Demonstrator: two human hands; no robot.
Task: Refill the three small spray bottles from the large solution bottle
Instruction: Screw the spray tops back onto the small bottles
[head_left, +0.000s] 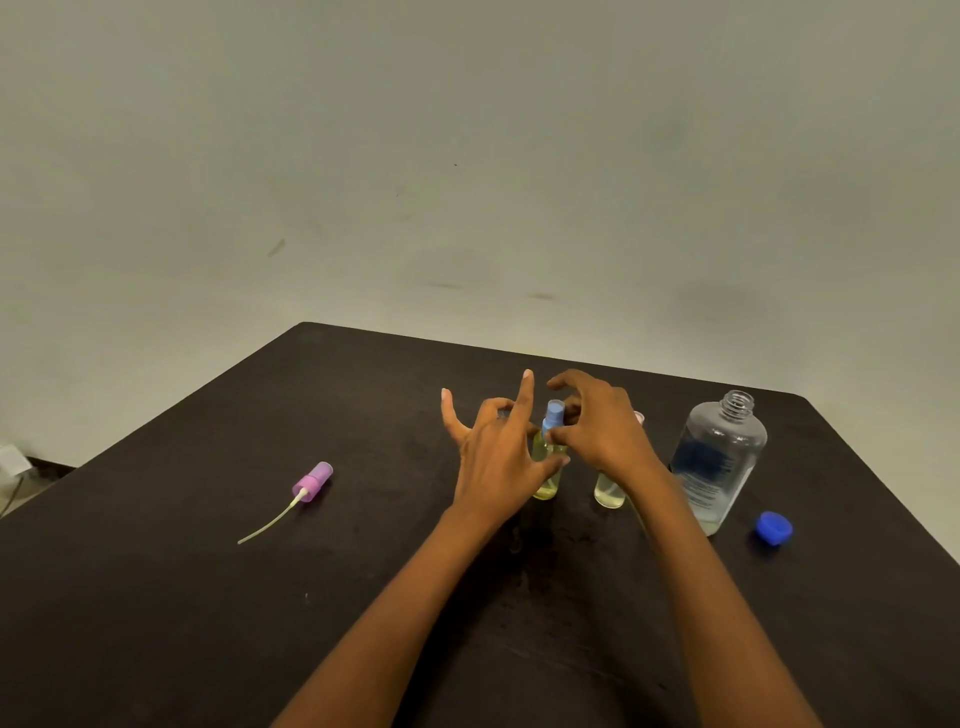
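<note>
1. The small spray bottle (548, 488) stands upright near the middle of the dark table (208, 597), with yellowish liquid in it; both hands cover most of its body.
2. The right hand (597, 431) comes from above; its curled fingers and thumb pinch the blue spray head (554, 413) on top of this bottle.
3. The left hand (498, 457) is just beside the bottle; its thumb lies across the front of the bottle, two fingers stick up straight and spread, the middle ones are bent; I cannot tell if it really grips.
4. A second small bottle (609, 493) stands just right of the first; the right wrist hides its upper part.
5. The large solution bottle (719, 457) stands further right, open; its blue cap (774, 527) lies near it on the table.
6. A pink spray head (313, 480) with its thin tube lies well apart on the left; behind the table is a pale wall (467, 156).
</note>
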